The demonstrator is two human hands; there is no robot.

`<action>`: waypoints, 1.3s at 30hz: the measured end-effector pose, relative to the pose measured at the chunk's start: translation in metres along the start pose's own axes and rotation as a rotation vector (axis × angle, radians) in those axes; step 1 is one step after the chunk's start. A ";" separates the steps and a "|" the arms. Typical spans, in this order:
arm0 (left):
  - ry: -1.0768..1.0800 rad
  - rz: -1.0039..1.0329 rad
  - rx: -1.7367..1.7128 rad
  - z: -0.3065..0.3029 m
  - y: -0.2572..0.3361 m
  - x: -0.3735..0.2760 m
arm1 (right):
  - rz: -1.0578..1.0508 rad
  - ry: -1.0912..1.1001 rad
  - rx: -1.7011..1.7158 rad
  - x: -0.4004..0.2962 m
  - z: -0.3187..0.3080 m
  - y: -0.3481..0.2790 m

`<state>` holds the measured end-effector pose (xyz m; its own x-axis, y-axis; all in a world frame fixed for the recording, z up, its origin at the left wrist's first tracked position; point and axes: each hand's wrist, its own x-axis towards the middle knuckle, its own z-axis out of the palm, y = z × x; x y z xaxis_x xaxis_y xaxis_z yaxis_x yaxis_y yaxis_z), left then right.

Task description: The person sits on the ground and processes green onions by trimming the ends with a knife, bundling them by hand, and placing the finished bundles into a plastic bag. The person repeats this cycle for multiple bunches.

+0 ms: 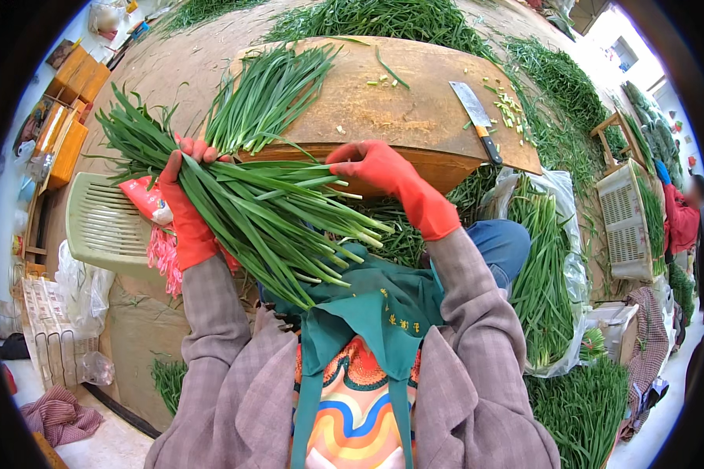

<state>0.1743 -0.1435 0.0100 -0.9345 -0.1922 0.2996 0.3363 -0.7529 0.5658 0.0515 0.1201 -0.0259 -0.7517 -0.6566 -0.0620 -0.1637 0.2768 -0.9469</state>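
My left hand [179, 202], in a red rubber glove, grips a thick bunch of garlic chives [258, 205] around its leafy part. The pale cut ends fan out to the right above my lap. My right hand [381, 170], also gloved in red, pinches the end of a stalk at the bunch's upper edge with thumb and forefinger. Behind the bunch stands a low wooden table [387, 117]. More chives [270, 94] lie on its left part. A cleaver [475, 120] with a black handle rests on the right, beside chopped pale stem ends [509, 111].
A pale green plastic stool [108, 217] at left bears a red packet [146, 196] and pink ties [164, 258]. Chives in a clear plastic bag [542, 275] stand by my right knee. Chive heaps [381, 23] cover the floor beyond. A person in red [680, 217] is near a white crate [625, 220].
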 end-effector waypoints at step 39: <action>-0.285 0.045 -0.569 -0.068 0.021 -0.033 | -0.094 0.052 0.421 -0.001 0.044 0.063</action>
<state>0.2045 -0.1958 -0.0399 -0.8267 -0.1155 0.5507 0.1867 -0.9796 0.0748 0.0697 0.1074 -0.0995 -0.7786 -0.6264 0.0362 0.0341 -0.1000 -0.9944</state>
